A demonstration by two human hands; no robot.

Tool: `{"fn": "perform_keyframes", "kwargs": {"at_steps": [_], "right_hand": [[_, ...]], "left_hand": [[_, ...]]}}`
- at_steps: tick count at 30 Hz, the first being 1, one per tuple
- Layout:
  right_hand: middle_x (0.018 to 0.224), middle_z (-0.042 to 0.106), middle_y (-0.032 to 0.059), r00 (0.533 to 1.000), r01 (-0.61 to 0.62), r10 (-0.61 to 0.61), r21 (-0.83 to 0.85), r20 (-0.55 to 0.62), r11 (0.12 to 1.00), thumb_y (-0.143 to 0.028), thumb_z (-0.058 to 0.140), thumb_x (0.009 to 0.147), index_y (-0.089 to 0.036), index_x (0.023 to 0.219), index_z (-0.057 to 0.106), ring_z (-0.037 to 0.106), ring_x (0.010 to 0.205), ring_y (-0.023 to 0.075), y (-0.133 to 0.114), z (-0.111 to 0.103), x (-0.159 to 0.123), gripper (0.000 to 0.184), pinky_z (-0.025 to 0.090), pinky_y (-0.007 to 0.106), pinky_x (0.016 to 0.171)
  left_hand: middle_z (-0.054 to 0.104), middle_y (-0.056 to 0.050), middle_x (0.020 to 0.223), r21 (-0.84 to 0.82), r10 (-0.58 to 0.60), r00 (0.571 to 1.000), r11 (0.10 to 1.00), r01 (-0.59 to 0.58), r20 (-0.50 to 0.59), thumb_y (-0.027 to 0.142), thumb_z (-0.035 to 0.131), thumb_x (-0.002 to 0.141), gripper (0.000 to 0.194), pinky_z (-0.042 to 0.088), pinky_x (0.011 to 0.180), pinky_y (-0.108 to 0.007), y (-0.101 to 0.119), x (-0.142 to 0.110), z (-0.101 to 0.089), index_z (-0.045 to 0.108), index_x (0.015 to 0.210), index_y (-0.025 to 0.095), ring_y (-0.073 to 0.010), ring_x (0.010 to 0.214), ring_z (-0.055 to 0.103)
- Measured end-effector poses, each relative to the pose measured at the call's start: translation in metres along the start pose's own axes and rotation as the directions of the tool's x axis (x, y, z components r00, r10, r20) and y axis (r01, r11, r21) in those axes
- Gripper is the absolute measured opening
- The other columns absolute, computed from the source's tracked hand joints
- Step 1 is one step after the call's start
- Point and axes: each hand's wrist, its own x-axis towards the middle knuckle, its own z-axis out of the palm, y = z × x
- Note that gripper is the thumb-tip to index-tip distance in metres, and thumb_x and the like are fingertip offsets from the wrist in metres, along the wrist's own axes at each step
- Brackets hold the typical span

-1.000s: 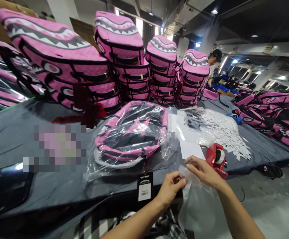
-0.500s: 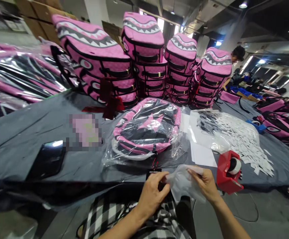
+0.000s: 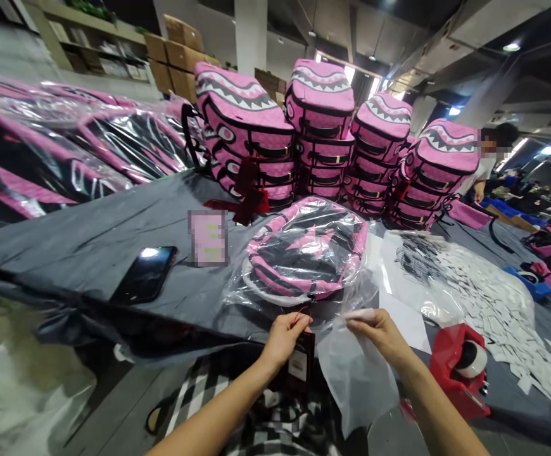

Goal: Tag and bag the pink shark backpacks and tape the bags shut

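Pinched in my left hand (image 3: 285, 339) is the red cord of a dark hang tag (image 3: 301, 358), which dangles below the table edge with a pale label on it. My right hand (image 3: 375, 332) grips the top of a translucent plastic bag (image 3: 358, 373), and the bag hangs down, looking flat. Just beyond both hands lies a pink and black backpack (image 3: 311, 250) with a pink star, inside clear plastic wrapping. The tag's cord runs up to the near edge of this backpack.
Stacked pink backpacks (image 3: 320, 120) line the back. A red tape dispenser (image 3: 460, 370) stands at right, near a pile of small white pieces (image 3: 503, 304). White paper (image 3: 403, 316), a phone (image 3: 147, 275) and dark red ribbons (image 3: 247, 196) lie around. A person (image 3: 487, 158) is behind.
My view has swung left. The bunched plastic bag now hangs spread from my right hand. My left hand has come off it and holds the tag's cord, with the tag lifted into sight.
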Motion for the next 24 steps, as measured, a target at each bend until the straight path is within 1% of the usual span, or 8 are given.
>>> {"fn": "perform_keyframes", "kwargs": {"at_steps": [5, 8, 10, 12, 14, 18, 21, 24], "right_hand": [[0.085, 0.076, 0.0043, 0.990, 0.047, -0.045, -0.014, 0.133, 0.999, -0.049, 0.075, 0.076, -0.020, 0.093, 0.081, 0.065, 0.077, 0.0196, 0.012, 0.013, 0.050, 0.034, 0.050, 0.030, 0.075], [0.060, 0.065, -0.0001, 0.982, 0.035, -0.008, -0.138, 0.190, 0.990, -0.048, 0.074, 0.073, -0.018, 0.075, 0.078, 0.053, 0.056, 0.0138, 0.024, 0.026, 0.070, 0.031, 0.041, 0.024, 0.057], [0.052, 0.056, -0.0021, 0.982, 0.023, 0.013, -0.187, 0.186, 0.982, -0.050, 0.073, 0.074, -0.017, 0.067, 0.073, 0.045, 0.049, 0.0110, 0.029, 0.035, 0.074, 0.034, 0.034, 0.022, 0.050], [0.051, 0.053, -0.0023, 0.988, 0.016, 0.009, -0.159, 0.154, 0.987, -0.057, 0.069, 0.077, -0.016, 0.064, 0.069, 0.041, 0.049, 0.0101, 0.030, 0.044, 0.073, 0.044, 0.031, 0.022, 0.049], [0.056, 0.054, -0.0013, 0.995, 0.011, 0.000, -0.107, 0.095, 0.994, -0.068, 0.061, 0.081, -0.015, 0.066, 0.065, 0.043, 0.052, 0.0106, 0.028, 0.052, 0.071, 0.055, 0.033, 0.023, 0.052], [0.067, 0.060, 0.0009, 1.000, 0.004, -0.004, -0.025, -0.006, 1.000, -0.072, 0.057, 0.083, -0.016, 0.074, 0.064, 0.048, 0.062, 0.0131, 0.022, 0.067, 0.067, 0.057, 0.039, 0.025, 0.061], [0.063, 0.056, -0.0013, 0.992, 0.052, -0.060, -0.072, -0.111, 0.996, -0.062, 0.070, 0.076, -0.016, 0.070, 0.063, 0.046, 0.061, 0.0131, 0.022, 0.077, 0.067, 0.046, 0.038, 0.026, 0.060], [0.063, 0.057, -0.0014, 0.973, 0.077, -0.097, -0.103, -0.209, 0.992, -0.053, 0.074, 0.072, -0.016, 0.070, 0.064, 0.047, 0.061, 0.0136, 0.026, 0.083, 0.070, 0.038, 0.040, 0.026, 0.060]], "left_hand": [[0.073, -0.007, 0.069, -0.262, -0.144, 0.977, 0.948, 0.182, 0.157, 0.065, 0.074, 0.065, 0.051, 0.046, 0.063, -0.027, 0.017, -0.007, -0.037, 0.076, 0.075, 0.014, -0.0164, 0.061, 0.062], [0.064, -0.003, 0.055, -0.399, -0.247, 0.953, 0.867, 0.298, 0.176, 0.070, 0.077, 0.060, 0.059, 0.040, 0.052, -0.024, 0.025, -0.007, -0.040, 0.073, 0.073, 0.012, -0.0117, 0.048, 0.053], [0.058, 0.001, 0.049, -0.380, -0.233, 0.964, 0.886, 0.265, 0.129, 0.074, 0.070, 0.066, 0.062, 0.037, 0.048, -0.024, 0.025, -0.009, -0.032, 0.071, 0.074, 0.013, -0.0111, 0.043, 0.048], [0.060, 0.000, 0.054, -0.188, -0.106, 0.993, 0.976, 0.115, 0.057, 0.069, 0.060, 0.080, 0.054, 0.040, 0.051, -0.025, 0.022, -0.014, -0.019, 0.068, 0.075, 0.015, -0.0138, 0.048, 0.054], [0.068, -0.003, 0.067, 0.197, 0.072, 0.997, 0.977, -0.077, 0.029, 0.050, 0.057, 0.091, 0.036, 0.045, 0.060, -0.027, 0.016, -0.022, -0.004, 0.068, 0.081, 0.016, -0.0178, 0.062, 0.064], [0.073, -0.009, 0.086, 0.779, 0.201, 0.967, 0.578, -0.245, 0.155, 0.018, 0.057, 0.092, 0.014, 0.049, 0.066, -0.031, 0.002, -0.037, 0.014, 0.069, 0.099, 0.017, -0.0231, 0.074, 0.070], [0.070, -0.009, 0.088, 0.816, 0.360, 0.905, 0.438, -0.378, 0.227, 0.011, 0.054, 0.091, 0.016, 0.052, 0.069, -0.033, -0.005, -0.043, 0.008, 0.068, 0.093, 0.018, -0.0226, 0.076, 0.068], [0.065, -0.007, 0.095, 0.687, 0.562, 0.827, 0.594, -0.419, 0.018, 0.017, 0.053, 0.093, 0.013, 0.053, 0.082, -0.037, -0.011, -0.044, -0.006, 0.065, 0.090, 0.020, -0.0226, 0.090, 0.065]]}}
